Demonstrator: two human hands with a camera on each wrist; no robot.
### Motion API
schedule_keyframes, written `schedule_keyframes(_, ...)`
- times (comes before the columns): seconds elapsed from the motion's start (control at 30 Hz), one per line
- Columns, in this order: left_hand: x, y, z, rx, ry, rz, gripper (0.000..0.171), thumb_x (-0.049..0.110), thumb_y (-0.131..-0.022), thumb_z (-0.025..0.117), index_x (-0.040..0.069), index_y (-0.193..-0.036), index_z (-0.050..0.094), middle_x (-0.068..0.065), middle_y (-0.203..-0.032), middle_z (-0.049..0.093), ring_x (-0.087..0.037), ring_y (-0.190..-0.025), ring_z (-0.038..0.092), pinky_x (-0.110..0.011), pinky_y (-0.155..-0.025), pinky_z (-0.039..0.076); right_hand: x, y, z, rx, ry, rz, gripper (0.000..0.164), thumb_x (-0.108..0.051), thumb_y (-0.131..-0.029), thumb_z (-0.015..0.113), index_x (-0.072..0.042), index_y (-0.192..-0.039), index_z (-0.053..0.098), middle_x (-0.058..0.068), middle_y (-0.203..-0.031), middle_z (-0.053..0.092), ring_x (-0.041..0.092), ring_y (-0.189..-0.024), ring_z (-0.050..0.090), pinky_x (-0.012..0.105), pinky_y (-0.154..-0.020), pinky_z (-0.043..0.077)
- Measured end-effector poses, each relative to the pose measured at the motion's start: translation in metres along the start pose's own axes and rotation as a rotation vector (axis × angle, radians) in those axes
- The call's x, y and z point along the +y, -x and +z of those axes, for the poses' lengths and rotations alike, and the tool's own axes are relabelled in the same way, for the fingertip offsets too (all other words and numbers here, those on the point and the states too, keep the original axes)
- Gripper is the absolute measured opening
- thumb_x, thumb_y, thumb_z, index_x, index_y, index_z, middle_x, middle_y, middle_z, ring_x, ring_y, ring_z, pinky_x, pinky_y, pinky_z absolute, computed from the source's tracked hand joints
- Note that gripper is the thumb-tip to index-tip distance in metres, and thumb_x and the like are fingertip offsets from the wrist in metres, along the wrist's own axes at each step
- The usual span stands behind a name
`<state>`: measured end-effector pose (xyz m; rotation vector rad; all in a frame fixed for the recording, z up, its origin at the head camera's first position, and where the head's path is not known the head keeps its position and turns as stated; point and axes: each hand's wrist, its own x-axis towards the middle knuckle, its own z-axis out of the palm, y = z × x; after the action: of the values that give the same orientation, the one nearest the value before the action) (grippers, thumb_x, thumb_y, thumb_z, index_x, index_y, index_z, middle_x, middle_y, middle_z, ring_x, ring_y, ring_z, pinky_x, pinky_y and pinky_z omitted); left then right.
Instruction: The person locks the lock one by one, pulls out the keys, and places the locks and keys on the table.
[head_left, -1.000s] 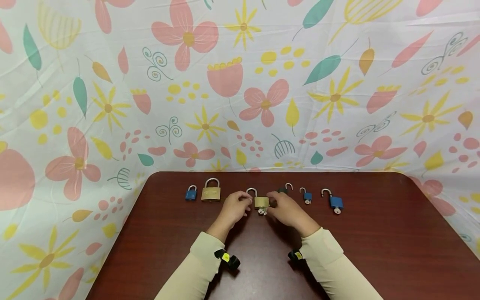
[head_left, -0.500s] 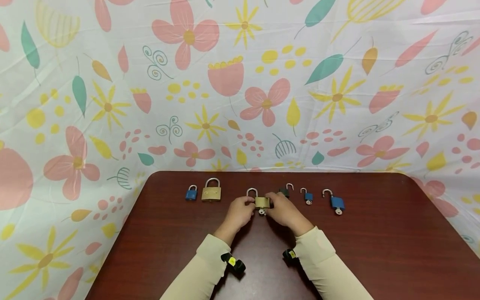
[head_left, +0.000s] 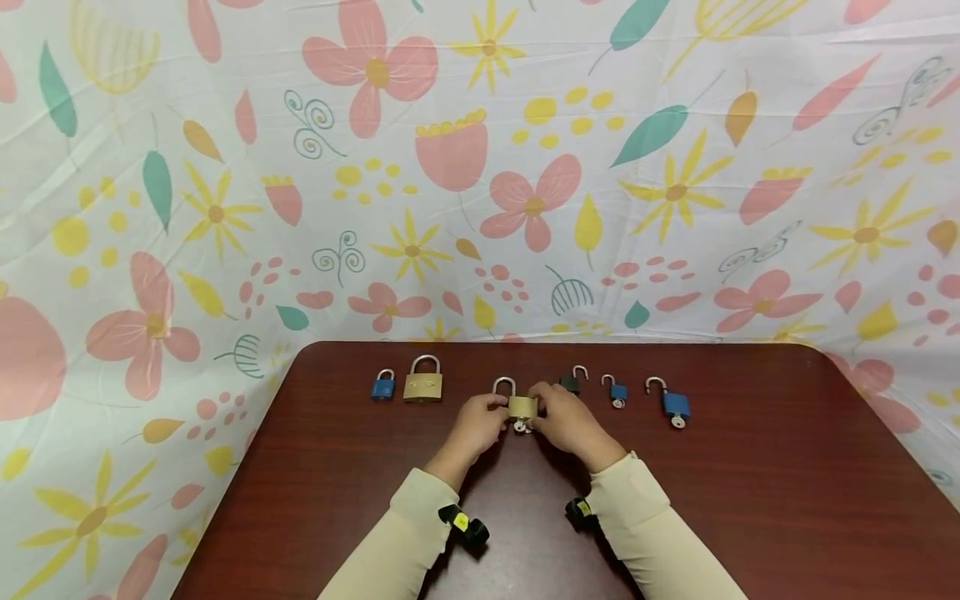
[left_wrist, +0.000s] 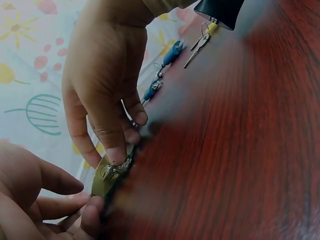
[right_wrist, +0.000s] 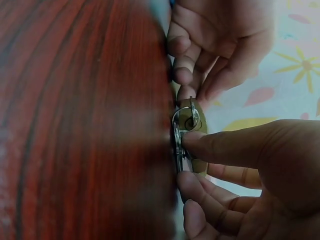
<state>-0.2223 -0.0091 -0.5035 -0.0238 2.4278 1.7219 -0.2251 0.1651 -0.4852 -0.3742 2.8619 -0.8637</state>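
Note:
In the head view a brass padlock (head_left: 522, 408) lies mid-table, its shackle sprung out to the left. Silver keys (head_left: 521, 427) on a ring stick out of its near end. My left hand (head_left: 478, 427) grips the padlock's left side with thumb and fingertips. From the right, my right hand (head_left: 567, 419) pinches its other side. The right wrist view has the right thumb (right_wrist: 196, 145) right by the key ring (right_wrist: 175, 118), the fingers partly behind the brass body. Both hands hide parts of the padlock in the wrist views.
To the left stand a small blue padlock (head_left: 382, 389) and a large brass padlock (head_left: 423, 387), shackles down. Rightward are a dark green padlock (head_left: 570, 384), a small blue one (head_left: 618, 392) and a bigger blue one (head_left: 677, 406), shackles unlatched. A floral cloth (head_left: 480, 208) hangs behind the table.
My left hand has come in from the left and taken hold of the brass padlock's side. My right hand has shifted slightly left along it. The other padlocks stay in place.

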Motion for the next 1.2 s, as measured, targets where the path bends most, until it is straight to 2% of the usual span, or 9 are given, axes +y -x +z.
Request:
schedule_keyframes(0.1,-0.001,0.001,-0.001,-0.010,0.025,-0.015,0.030,0.006,-0.093,0.059,-0.004,-0.120,0.068,-0.017,-0.085,0.069,-0.016,-0.069,0.059,-0.021,-0.051,0.043,0.000,0.001,0.000,-0.004,-0.005,-0.009,0.033,-0.011,-0.092,0.072,-0.008,-0.124,0.061,0.011,-0.102,0.061,0.020,-0.084,0.057,0.038,-0.074,0.048)
schedule_keyframes(0.23,-0.003,0.000,-0.003,-0.033,0.046,-0.007,0.030,0.009,-0.095,0.060,-0.002,-0.122,0.067,-0.016,-0.094,0.070,-0.016,-0.074,0.062,-0.022,-0.054,0.044,-0.002,0.001,-0.001,0.009,-0.012,-0.026,0.032,-0.013,-0.092,0.073,-0.008,-0.121,0.061,0.009,-0.100,0.060,0.018,-0.083,0.056,0.036,-0.072,0.047)
schedule_keyframes(0.37,-0.005,-0.002,-0.006,-0.045,0.114,-0.011,0.030,0.014,-0.096,0.061,0.000,-0.122,0.067,-0.014,-0.100,0.071,-0.017,-0.074,0.062,-0.024,-0.055,0.045,-0.006,0.002,-0.004,0.028,-0.032,-0.046,0.033,-0.014,-0.092,0.074,-0.008,-0.122,0.061,0.008,-0.100,0.061,0.017,-0.084,0.057,0.035,-0.072,0.047)
schedule_keyframes(0.53,-0.008,-0.005,-0.010,-0.037,0.222,-0.039,0.030,0.022,-0.097,0.063,0.003,-0.119,0.068,-0.007,-0.096,0.069,-0.013,-0.071,0.060,-0.024,-0.058,0.046,-0.012,0.005,-0.008,0.036,-0.065,-0.078,0.036,-0.016,-0.094,0.073,-0.009,-0.126,0.060,0.006,-0.100,0.060,0.016,-0.082,0.055,0.034,-0.071,0.046)
schedule_keyframes(0.6,-0.006,-0.005,-0.011,-0.065,0.283,-0.047,0.032,0.025,-0.097,0.063,0.001,-0.118,0.067,-0.003,-0.091,0.066,-0.011,-0.070,0.060,-0.023,-0.059,0.046,-0.014,0.006,-0.010,0.050,-0.089,-0.107,0.037,-0.017,-0.095,0.072,-0.009,-0.128,0.059,0.005,-0.101,0.060,0.015,-0.082,0.055,0.033,-0.072,0.046)
schedule_keyframes(0.77,0.002,-0.003,-0.012,-0.191,0.423,-0.043,0.036,0.030,-0.100,0.060,0.001,-0.122,0.060,0.003,-0.083,0.066,-0.009,-0.071,0.064,-0.022,-0.062,0.048,-0.019,0.007,-0.012,0.098,-0.159,-0.203,0.041,-0.015,-0.095,0.070,-0.008,-0.134,0.056,0.003,-0.107,0.060,0.013,-0.089,0.058,0.034,-0.077,0.050)
schedule_keyframes(0.83,0.006,-0.001,-0.013,-0.206,0.452,-0.031,0.037,0.030,-0.101,0.059,0.002,-0.124,0.057,0.004,-0.084,0.067,-0.009,-0.072,0.065,-0.022,-0.063,0.049,-0.020,0.006,-0.013,0.112,-0.181,-0.235,0.043,-0.013,-0.096,0.070,-0.008,-0.135,0.055,0.004,-0.109,0.060,0.014,-0.092,0.060,0.035,-0.079,0.052)
schedule_keyframes(1.0,0.018,0.004,-0.016,-0.170,0.454,-0.003,0.037,0.029,-0.101,0.059,0.001,-0.126,0.056,0.003,-0.087,0.065,-0.009,-0.073,0.063,-0.023,-0.065,0.047,-0.022,0.007,-0.016,0.141,-0.254,-0.275,0.044,-0.014,-0.095,0.071,-0.008,-0.135,0.054,0.005,-0.110,0.060,0.017,-0.095,0.060,0.040,-0.083,0.054)
schedule_keyframes(1.2,0.027,0.008,-0.018,-0.142,0.428,0.039,0.037,0.034,-0.100,0.061,0.004,-0.122,0.059,0.004,-0.089,0.063,-0.010,-0.080,0.059,-0.029,-0.075,0.047,-0.022,0.008,-0.021,0.190,-0.329,-0.303,0.043,-0.017,-0.094,0.074,-0.008,-0.133,0.058,0.005,-0.107,0.061,0.018,-0.095,0.060,0.037,-0.084,0.054)
